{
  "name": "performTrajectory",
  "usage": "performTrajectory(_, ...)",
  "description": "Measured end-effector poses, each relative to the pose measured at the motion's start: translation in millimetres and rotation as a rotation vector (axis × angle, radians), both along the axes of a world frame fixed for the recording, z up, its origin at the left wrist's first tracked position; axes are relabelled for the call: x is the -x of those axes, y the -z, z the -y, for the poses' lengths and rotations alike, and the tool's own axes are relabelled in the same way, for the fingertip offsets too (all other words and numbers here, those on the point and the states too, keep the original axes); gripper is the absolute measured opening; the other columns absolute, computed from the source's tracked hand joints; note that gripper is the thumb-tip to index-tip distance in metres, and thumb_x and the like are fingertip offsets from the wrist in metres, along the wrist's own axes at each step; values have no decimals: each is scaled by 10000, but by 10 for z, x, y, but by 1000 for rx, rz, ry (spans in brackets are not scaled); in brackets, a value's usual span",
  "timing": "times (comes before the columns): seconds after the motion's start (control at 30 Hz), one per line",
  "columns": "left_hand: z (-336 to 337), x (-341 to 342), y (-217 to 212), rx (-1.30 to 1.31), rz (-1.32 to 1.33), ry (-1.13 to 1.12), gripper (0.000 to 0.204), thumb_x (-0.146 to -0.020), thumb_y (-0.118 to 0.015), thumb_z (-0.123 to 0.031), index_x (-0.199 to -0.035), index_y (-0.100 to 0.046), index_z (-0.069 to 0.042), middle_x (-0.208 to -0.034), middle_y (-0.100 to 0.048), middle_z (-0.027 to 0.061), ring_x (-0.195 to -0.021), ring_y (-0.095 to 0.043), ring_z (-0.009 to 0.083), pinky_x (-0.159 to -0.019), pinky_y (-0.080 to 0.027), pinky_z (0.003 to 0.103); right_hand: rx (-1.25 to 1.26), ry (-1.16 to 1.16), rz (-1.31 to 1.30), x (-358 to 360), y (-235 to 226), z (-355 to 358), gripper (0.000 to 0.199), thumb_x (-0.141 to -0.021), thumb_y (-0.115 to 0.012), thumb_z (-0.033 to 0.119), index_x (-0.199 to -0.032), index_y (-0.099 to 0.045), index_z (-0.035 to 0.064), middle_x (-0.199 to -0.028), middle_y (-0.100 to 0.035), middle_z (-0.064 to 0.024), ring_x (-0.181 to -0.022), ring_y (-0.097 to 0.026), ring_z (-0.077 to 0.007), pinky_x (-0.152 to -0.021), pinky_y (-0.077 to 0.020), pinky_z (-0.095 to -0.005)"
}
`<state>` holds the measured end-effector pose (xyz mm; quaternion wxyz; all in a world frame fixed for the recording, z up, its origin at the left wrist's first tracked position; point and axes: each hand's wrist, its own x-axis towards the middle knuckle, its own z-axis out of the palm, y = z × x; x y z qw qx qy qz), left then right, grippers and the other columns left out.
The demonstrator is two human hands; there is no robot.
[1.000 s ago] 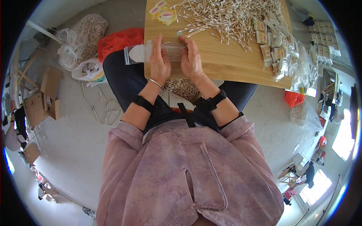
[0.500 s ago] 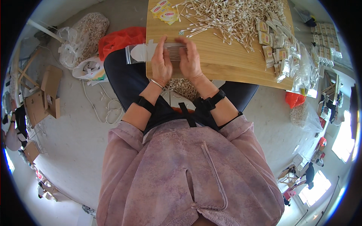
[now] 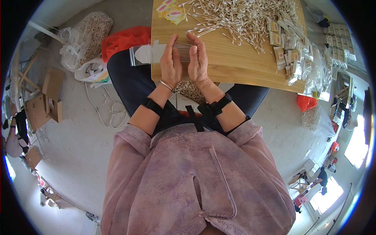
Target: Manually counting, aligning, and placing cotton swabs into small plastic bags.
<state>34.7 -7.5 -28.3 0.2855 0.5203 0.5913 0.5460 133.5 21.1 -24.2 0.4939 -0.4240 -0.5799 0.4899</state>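
On the wooden table [image 3: 231, 58], near its front edge, a row of cotton swabs [image 3: 184, 55] lies lined up between my two hands. My left hand [image 3: 171, 60] stands on edge at the left ends of the row, fingers stretched out. At the right ends is my right hand [image 3: 198, 59], its fingers extended and its thumb toward the row. Both palms face each other and partly hide the swabs. Left of my left hand, a clear plastic bag [image 3: 134, 56] with a white rounded insert [image 3: 144, 54] sticks out past the table's left edge.
A big heap of loose cotton swabs [image 3: 239, 15] covers the back of the table. Yellow printed cards [image 3: 172, 11] lie back left. Filled swab packets [image 3: 279, 56] pile up at the right. A red bag [image 3: 125, 42] and a clear sack of swabs [image 3: 94, 33] stand left of the table.
My right hand's fingers, bent inward over the row before, have straightened and point away from me. My left hand has shifted slightly right, and more of the row shows between the palms.
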Motion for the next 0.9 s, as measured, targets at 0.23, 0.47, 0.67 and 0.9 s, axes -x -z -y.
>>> performTrajectory(0.23, -41, 36, -68, -121, 117, -153, 392, -1005, -331, -213, -1313, -426, 10, -1301, -498, 170, -1221, -476, 280, -1019, -354, 341, -310, 14, 457, -81, 36, -117, 330, -882, -476, 35, -1208, -469, -14, -1189, -547, -182, -1174, -453, -353, -1002, -352, -403)
performTrajectory(0.47, -31, -13, -61, -86, 31, -104, 374, -999, -334, -188, -1297, -435, 16, -1259, -527, 190, -1187, -505, 304, -999, -374, 352, -381, -64, 545, -81, 46, -147, 318, -813, -504, 0, -1128, -538, 16, -1057, -603, -138, -1046, -478, -348, -946, -361, -416)
performTrajectory(0.67, -31, 11, 2, -86, -122, -45, 338, -978, -370, -139, -1269, -463, 7, -1219, -547, 212, -1152, -525, 345, -973, -397, 362, -429, 147, 774, -398, 76, -507, 307, -747, -597, 27, -1049, -616, 79, -993, -598, -55, -999, -475, -314, -920, -361, -422)
performTrajectory(0.9, -25, -3, -24, -52, -129, -59, 335, -976, -371, -140, -1265, -464, 3, -1214, -553, 204, -1142, -527, 353, -965, -403, 373, -426, 99, 852, -491, 94, -681, 122, -736, -686, 143, -858, -685, 150, -933, -588, 22, -984, -476, -265, -859, -375, -417)
